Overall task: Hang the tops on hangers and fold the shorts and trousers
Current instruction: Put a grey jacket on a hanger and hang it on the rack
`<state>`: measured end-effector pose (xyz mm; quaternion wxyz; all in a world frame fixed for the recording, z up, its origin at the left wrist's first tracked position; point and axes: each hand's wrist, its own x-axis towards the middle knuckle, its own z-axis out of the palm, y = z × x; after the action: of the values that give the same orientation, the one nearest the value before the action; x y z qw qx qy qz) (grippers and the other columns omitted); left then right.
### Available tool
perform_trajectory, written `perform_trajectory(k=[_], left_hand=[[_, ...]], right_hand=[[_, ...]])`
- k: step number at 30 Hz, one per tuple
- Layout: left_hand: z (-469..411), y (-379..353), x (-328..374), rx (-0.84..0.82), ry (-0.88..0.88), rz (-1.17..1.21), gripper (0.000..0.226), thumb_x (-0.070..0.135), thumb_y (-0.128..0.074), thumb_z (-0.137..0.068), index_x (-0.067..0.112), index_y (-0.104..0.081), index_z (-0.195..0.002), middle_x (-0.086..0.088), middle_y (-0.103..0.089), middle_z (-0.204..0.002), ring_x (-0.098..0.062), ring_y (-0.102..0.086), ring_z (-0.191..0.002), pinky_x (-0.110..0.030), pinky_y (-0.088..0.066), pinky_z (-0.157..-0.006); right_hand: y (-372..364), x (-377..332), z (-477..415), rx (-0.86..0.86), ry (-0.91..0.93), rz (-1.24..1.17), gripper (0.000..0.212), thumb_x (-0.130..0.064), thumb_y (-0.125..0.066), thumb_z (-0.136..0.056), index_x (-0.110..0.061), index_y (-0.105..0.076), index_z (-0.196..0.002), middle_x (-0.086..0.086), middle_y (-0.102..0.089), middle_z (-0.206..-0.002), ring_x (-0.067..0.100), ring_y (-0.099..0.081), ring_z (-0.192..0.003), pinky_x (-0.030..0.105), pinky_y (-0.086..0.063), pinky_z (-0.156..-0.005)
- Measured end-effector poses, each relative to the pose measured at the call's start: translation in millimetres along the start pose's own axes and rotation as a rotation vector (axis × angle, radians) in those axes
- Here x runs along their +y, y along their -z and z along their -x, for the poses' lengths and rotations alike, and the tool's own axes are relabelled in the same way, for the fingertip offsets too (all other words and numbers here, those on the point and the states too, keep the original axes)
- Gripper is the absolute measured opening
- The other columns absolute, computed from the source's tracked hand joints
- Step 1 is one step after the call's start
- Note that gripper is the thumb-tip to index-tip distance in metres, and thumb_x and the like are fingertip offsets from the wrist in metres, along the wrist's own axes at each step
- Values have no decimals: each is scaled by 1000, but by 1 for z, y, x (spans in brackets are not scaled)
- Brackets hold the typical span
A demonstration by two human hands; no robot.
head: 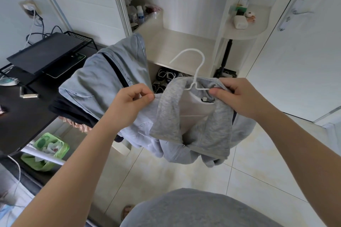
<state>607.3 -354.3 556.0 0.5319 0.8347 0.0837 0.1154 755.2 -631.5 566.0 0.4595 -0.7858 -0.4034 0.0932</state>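
A grey hooded top (195, 130) hangs in the air in front of me on a white wire hanger (193, 68), whose hook sticks up above the collar. My left hand (132, 101) pinches the top's left shoulder fabric. My right hand (238, 95) grips the right side of the collar together with the hanger's arm. The hood flops forward over the front. Behind and to the left, a pile of clothes (103, 79), pale blue-grey on top with dark garments under it, lies over the corner of a dark desk (22, 123).
An open white wardrobe (177, 42) with shoes (166, 77) on its floor stands straight ahead. A rounded shelf (254, 29) holds small items. A white door (304, 42) is at the right. A laptop (46, 51) on a rack sits on the desk; a green basket (48, 151) is underneath. Tiled floor (258, 162) lies below.
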Motion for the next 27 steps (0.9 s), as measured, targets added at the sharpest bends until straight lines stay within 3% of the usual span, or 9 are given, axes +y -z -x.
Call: perform_trajectory(k=[2, 5, 11, 16, 20, 23, 27], left_hand=[[1, -1, 0, 35, 15, -1, 15, 8, -64, -96, 12, -69, -82, -27, -52, -74, -26, -36, -68, -33, -31, -66], [4, -6, 1, 86, 20, 6, 16, 7, -63, -96, 8, -67, -80, -30, -52, -76, -21, -39, -68, -27, -33, -64], [10, -14, 7, 190, 36, 68, 18, 3, -61, -96, 1, -62, -78, -22, -50, -73, -16, -41, -69, -15, -34, -61], [13, -21, 10, 292, 8, 40, 21, 5, -59, -97, 5, -60, -76, -7, -52, -72, -9, -44, -69, -15, -36, -65], [13, -2, 10, 494, -70, -35, 25, 13, -59, -99, 24, -58, -77, 16, -58, -71, 3, -48, -66, -11, -39, -68], [24, 10, 15, 400, -285, -159, 16, 19, -57, -99, 24, -59, -84, 12, -61, -79, 2, -53, -68, -8, -40, -66], [30, 22, 14, 139, -398, -256, 9, 26, -64, -95, 28, -64, -86, 4, -58, -79, -7, -49, -64, -12, -37, -64]], right_hand=[[1, 0, -1, -25, -16, 26, 21, -29, -65, -97, -17, -67, -79, 4, -59, -67, 1, -51, -59, 13, -37, -56], [1, -2, 0, -33, -40, 22, 22, -26, -65, -97, -12, -68, -80, 9, -59, -68, 1, -49, -58, 13, -35, -55], [-2, -8, 3, -3, -25, 14, 23, -25, -65, -96, -25, -64, -74, -12, -54, -61, -1, -49, -59, 11, -35, -56], [0, -11, 6, -16, -36, 26, 25, -29, -65, -97, -22, -63, -72, -6, -56, -62, 2, -49, -58, 15, -35, -56], [3, -8, 15, -72, -48, 108, 27, -46, -59, -92, -23, -70, -84, 9, -65, -72, 25, -58, -65, 30, -40, -60], [8, -3, 16, -31, -58, 142, 28, -42, -62, -96, -18, -71, -87, 6, -67, -73, 23, -61, -68, 33, -43, -61], [7, -3, 18, 121, -26, 86, 29, -37, -65, -94, -10, -69, -83, 8, -65, -73, 17, -59, -65, 21, -39, -60]])
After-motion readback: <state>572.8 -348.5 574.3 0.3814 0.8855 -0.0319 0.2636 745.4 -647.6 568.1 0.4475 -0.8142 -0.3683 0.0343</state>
